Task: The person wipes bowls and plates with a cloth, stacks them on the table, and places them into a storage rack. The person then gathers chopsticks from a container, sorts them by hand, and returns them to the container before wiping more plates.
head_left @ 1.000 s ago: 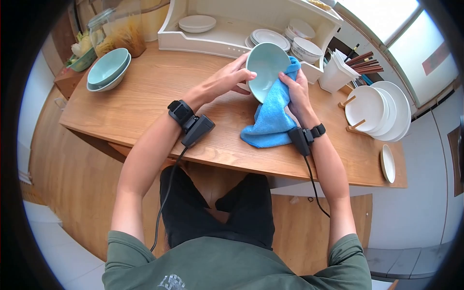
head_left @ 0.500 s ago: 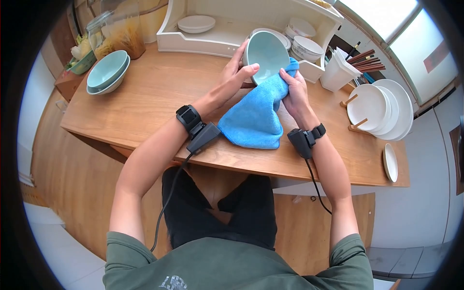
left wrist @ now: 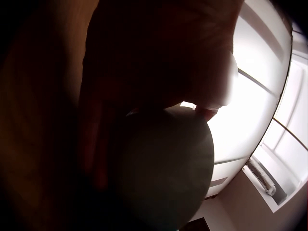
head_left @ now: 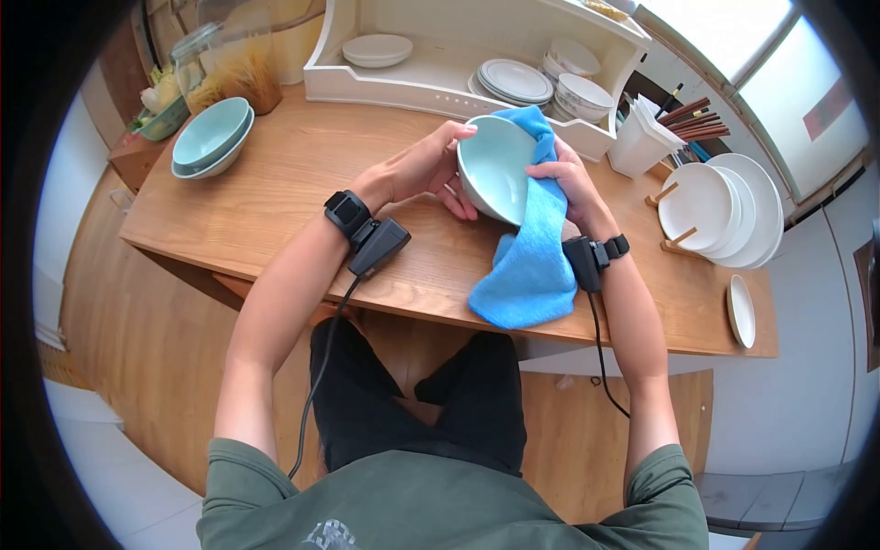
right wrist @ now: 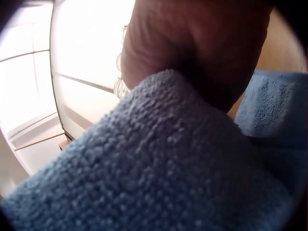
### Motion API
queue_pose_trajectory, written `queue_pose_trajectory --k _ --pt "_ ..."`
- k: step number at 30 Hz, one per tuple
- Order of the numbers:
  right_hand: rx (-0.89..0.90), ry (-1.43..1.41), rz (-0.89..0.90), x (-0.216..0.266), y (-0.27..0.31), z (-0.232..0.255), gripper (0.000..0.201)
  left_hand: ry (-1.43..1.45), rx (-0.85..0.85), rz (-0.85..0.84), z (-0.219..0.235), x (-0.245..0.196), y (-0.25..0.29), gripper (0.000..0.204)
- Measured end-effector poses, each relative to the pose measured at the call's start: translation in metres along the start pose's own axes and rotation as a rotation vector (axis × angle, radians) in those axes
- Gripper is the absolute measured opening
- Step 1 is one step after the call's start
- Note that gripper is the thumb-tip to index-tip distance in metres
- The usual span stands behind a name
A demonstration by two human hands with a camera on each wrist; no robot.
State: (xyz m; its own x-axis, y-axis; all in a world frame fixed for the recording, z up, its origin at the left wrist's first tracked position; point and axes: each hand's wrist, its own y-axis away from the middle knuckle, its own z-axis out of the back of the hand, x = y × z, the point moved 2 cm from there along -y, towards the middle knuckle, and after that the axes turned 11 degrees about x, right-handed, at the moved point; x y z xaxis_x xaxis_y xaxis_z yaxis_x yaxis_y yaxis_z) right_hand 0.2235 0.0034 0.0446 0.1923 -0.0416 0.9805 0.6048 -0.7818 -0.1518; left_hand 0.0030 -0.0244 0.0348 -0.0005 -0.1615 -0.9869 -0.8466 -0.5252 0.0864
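A pale green bowl (head_left: 495, 170) is tilted on its side above the wooden table, its inside facing the person. The left hand (head_left: 423, 172) grips its left side, thumb at the rim and fingers behind the wall. In the left wrist view the bowl (left wrist: 163, 163) is a dark round shape below the hand (left wrist: 159, 53). Against the bowl's right side, the right hand (head_left: 570, 183) holds a blue towel (head_left: 530, 266), its thumb pressing the cloth over the rim. The towel's loose end hangs toward the table's front edge. Towel cloth (right wrist: 144, 159) fills much of the right wrist view.
Two stacked bowls (head_left: 213, 137) stand at the table's left. A white shelf (head_left: 385, 87) at the back bears plates (head_left: 515, 78) and bowls. To the right are a chopstick holder (head_left: 632, 142), a rack of white plates (head_left: 698, 206) and a small white dish (head_left: 741, 312).
The bowl has come down closer to the person and turned. The towel's hanging end swung left, then back right, and now reaches lower. Both hands keep their hold.
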Motion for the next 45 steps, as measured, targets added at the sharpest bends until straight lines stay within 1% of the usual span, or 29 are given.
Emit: queue_pose_trajectory --k 2,3,4,5,6,7,8,9,10,11,12,13,14,16,18,20,21,23,27,29,30,32,36,37,39,41,42,43,45 --pt "0.043 0.028 -0.071 -0.004 0.001 0.006 0.056 -0.012 -0.004 0.012 -0.001 0.003 -0.003 0.081" --pt "0.043 0.028 -0.069 -0.008 -0.001 0.008 0.056 -0.021 -0.006 0.024 -0.002 0.002 -0.003 0.086" --pt "-0.016 0.016 -0.051 -0.012 -0.004 0.011 0.055 -0.023 -0.007 0.024 -0.006 0.003 -0.005 0.086" --pt "-0.074 0.004 -0.034 -0.015 -0.007 0.014 0.054 0.010 -0.077 -0.062 -0.009 0.003 -0.008 0.089" --pt "-0.074 0.003 -0.032 -0.017 -0.009 0.015 0.054 0.041 -0.146 -0.148 -0.012 0.004 -0.010 0.092" --pt "-0.156 -0.061 -0.005 -0.019 -0.010 0.018 0.052 0.039 -0.146 -0.148 -0.015 0.005 -0.013 0.092" --pt "-0.240 -0.126 0.021 -0.021 -0.010 0.022 0.051 0.018 -0.178 -0.223 -0.017 0.006 -0.016 0.094" --pt "-0.241 -0.128 0.024 -0.022 -0.011 0.022 0.051 -0.004 -0.208 -0.299 -0.016 0.007 -0.019 0.096" --pt "-0.283 -0.224 0.076 -0.024 -0.012 0.022 0.050 0.068 -0.063 -0.302 -0.011 0.007 -0.021 0.093" --pt "-0.325 -0.320 0.127 -0.026 -0.012 0.022 0.050 0.065 -0.059 -0.300 -0.009 0.011 -0.025 0.093" --pt "-0.354 -0.355 0.124 -0.027 -0.011 0.018 0.051 -0.114 -0.217 -0.337 -0.011 0.008 -0.026 0.098" --pt "-0.356 -0.356 0.125 -0.028 -0.011 0.014 0.051 -0.294 -0.375 -0.371 -0.012 0.005 -0.025 0.105" --pt "-0.323 -0.373 0.128 -0.029 -0.010 0.008 0.051 -0.269 -0.383 -0.408 -0.014 0.004 -0.022 0.108" --pt "-0.239 -0.383 0.133 -0.031 -0.011 0.002 0.050 -0.201 -0.368 -0.409 -0.013 0.001 -0.019 0.108" --pt "-0.207 -0.368 0.134 -0.029 -0.011 -0.003 0.049 -0.132 -0.354 -0.409 -0.008 0.005 -0.021 0.108" --pt "-0.176 -0.351 0.137 -0.025 -0.009 -0.010 0.047 -0.060 -0.419 -0.591 -0.001 0.009 -0.029 0.109" --pt "-0.158 -0.363 0.109 -0.025 -0.008 -0.013 0.046 -0.059 -0.419 -0.591 -0.001 0.009 -0.028 0.109" --pt "-0.139 -0.374 0.081 -0.023 -0.007 -0.018 0.045 -0.026 -0.448 -0.664 -0.003 0.008 -0.026 0.110" --pt "-0.072 -0.343 0.034 -0.023 -0.007 -0.022 0.039 0.021 -0.499 -0.683 -0.003 0.006 -0.022 0.106" --pt "-0.050 -0.323 0.018 -0.025 -0.007 -0.021 0.037 0.084 -0.433 -0.586 -0.002 0.006 -0.021 0.101" --pt "-0.058 -0.294 -0.012 -0.025 -0.007 -0.021 0.035 0.086 -0.432 -0.585 0.000 0.007 -0.021 0.101" --pt "-0.067 -0.265 -0.043 -0.026 -0.006 -0.021 0.032 0.190 -0.422 -0.548 0.003 0.012 -0.021 0.074" --pt "-0.127 -0.099 -0.091 -0.031 -0.006 -0.018 0.029 0.197 -0.421 -0.503 0.005 0.013 -0.020 0.074" --pt "-0.155 -0.044 -0.108 -0.032 -0.006 -0.017 0.028 0.171 -0.428 -0.490 0.004 0.012 -0.019 0.077" --pt "-0.197 -0.060 -0.103 -0.032 -0.008 -0.015 0.026 0.145 -0.434 -0.478 -0.001 0.008 -0.016 0.081" --pt "-0.237 -0.076 -0.099 -0.031 -0.008 -0.014 0.025 -0.186 -0.442 -0.491 -0.013 0.002 -0.013 0.088" --pt "-0.248 -0.084 -0.089 -0.031 -0.008 -0.011 0.025 -0.256 -0.368 -0.493 -0.013 0.001 -0.012 0.092" --pt "-0.260 -0.093 -0.078 -0.030 -0.007 -0.008 0.025 -0.257 -0.367 -0.494 -0.014 0.002 -0.014 0.092" --pt "-0.256 -0.113 -0.086 -0.031 -0.008 -0.006 0.024 -0.352 -0.339 -0.626 -0.019 0.003 -0.022 0.098"
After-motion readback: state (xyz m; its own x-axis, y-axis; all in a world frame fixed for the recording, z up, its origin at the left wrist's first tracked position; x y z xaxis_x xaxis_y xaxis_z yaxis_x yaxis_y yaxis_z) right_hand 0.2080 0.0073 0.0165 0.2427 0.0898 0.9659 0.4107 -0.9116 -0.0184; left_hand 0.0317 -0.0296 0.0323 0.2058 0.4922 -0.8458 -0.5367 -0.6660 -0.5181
